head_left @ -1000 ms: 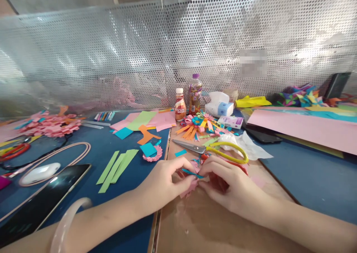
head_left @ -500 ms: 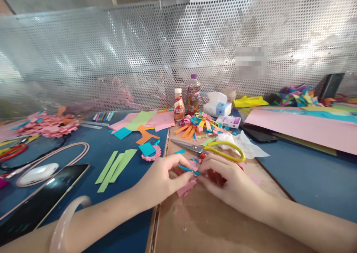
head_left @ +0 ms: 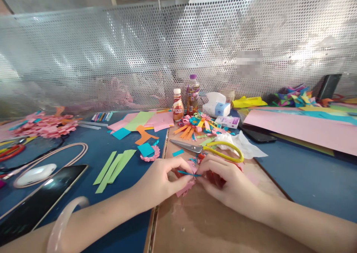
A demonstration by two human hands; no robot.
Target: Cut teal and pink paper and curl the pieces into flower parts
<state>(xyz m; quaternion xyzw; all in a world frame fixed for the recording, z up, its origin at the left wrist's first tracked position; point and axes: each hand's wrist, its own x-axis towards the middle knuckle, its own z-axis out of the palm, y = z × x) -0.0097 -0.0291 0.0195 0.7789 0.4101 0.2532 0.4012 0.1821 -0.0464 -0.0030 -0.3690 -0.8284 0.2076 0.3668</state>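
Observation:
Between my two hands a narrow blue paper strip (head_left: 184, 173) is pinched, seen nearly edge-on. My left hand (head_left: 164, 177) has thumb and fingertips closed on its left part, and my right hand (head_left: 223, 178) closes on its right end. Under and behind the fingers lie pink paper pieces (head_left: 185, 189), partly hidden. Something red shows below my right hand, mostly covered. Just beyond the hands, scissors (head_left: 200, 149) with yellow handles lie with the blades toward the left. A small blue paper piece (head_left: 178, 153) rests near the blade tip.
Green strips (head_left: 117, 171), a pink paper ring (head_left: 150, 154) and a phone (head_left: 47, 201) lie on the left. Two bottles (head_left: 177, 106), a tissue pack (head_left: 216, 106) and a colourful paper flower (head_left: 199, 125) stand behind. Pink sheets (head_left: 304, 128) lie at right; a perforated metal panel (head_left: 139, 59) backs the table.
The blue strip has turned slightly and now shows more edge-on between my fingertips. Both hands keep their pinch in about the same place; the view has shifted slightly.

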